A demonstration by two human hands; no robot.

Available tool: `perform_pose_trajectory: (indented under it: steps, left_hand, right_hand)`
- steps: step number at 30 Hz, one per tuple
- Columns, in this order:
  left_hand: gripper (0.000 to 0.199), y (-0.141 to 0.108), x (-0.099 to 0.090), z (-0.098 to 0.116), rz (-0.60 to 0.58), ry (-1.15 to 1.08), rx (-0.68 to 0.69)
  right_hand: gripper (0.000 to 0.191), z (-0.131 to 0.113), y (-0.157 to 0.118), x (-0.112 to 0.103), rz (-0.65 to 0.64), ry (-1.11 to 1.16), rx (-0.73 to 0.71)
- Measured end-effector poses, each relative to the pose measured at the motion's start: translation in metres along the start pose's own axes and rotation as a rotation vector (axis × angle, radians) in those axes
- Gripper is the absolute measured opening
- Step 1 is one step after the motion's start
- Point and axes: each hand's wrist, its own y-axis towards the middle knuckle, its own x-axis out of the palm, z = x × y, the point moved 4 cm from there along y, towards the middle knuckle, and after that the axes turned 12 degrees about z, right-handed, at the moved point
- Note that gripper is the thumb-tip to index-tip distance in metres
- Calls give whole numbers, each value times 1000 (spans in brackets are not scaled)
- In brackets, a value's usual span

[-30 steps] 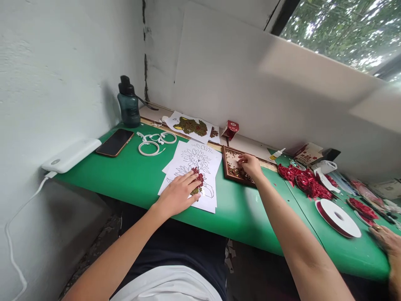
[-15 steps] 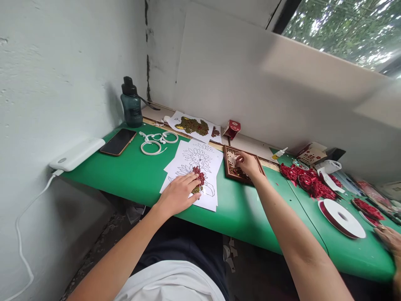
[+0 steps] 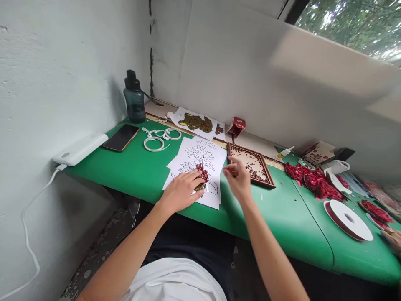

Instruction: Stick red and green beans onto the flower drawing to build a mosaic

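Observation:
My left hand [image 3: 179,191] lies flat with fingers stretched out on a sheet of white paper [image 3: 210,202] printed with flower outlines. Small red beans [image 3: 204,174] and green beans [image 3: 200,187] fill part of the drawing beside its fingertips, and the hand hides some of the sheet. Between the paper and a brown-framed tray [image 3: 270,184], my right hand [image 3: 238,179] hovers with thumb and fingers pinched; whatever is between them is too small to make out. Loose dark beans [image 3: 255,169] lie scattered over the tray's pale bottom.
At the left are a phone [image 3: 121,137], white power bank [image 3: 80,149], coiled white cable [image 3: 154,144] and water bottle [image 3: 134,102]. A bean-covered animal picture [image 3: 196,122] lies behind. Rightward are a glue bottle [image 3: 284,152], red ribbon pieces [image 3: 327,188], a spool [image 3: 349,219] and another person's hand [image 3: 393,238].
My right hand has left the tray, moving left and toward me to beside the paper, its fingers pinched. My left hand stays on the sheet. The view has shifted slightly.

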Motion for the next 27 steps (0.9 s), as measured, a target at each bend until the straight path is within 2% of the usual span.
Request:
perform_pose_trajectory:
  steps: [2,4,7,10,13,17,21,27]
  left_hand:
    - [39,0,-2,-1,20,-21,5]
    - [34,2,-7,-2,65,-86,4]
    - [22,14,-20,2,193,-197,-10]
    - [13,31,-25,15,299,-232,17]
    - [9,42,-12,26,281,-327,30]
    - [12,43,5,21,287,-467,-8]
    - [10,40,9,14,296,-528,-45]
    - [7,38,7,17,278,-496,-38]
  right_hand:
    - [53,-15,-29,15,-33,142,66]
    - [60,-20,-47,26,-45,326,177]
    - [70,-18,-55,30,9,517,298]
    - [72,-17,-55,25,60,575,354]
    - [73,-18,-57,24,19,616,406]
    - [74,-18,-59,25,17,631,429]
    - [75,-17,-59,26,-13,622,409]
    - [71,-21,-61,26,-50,613,374]
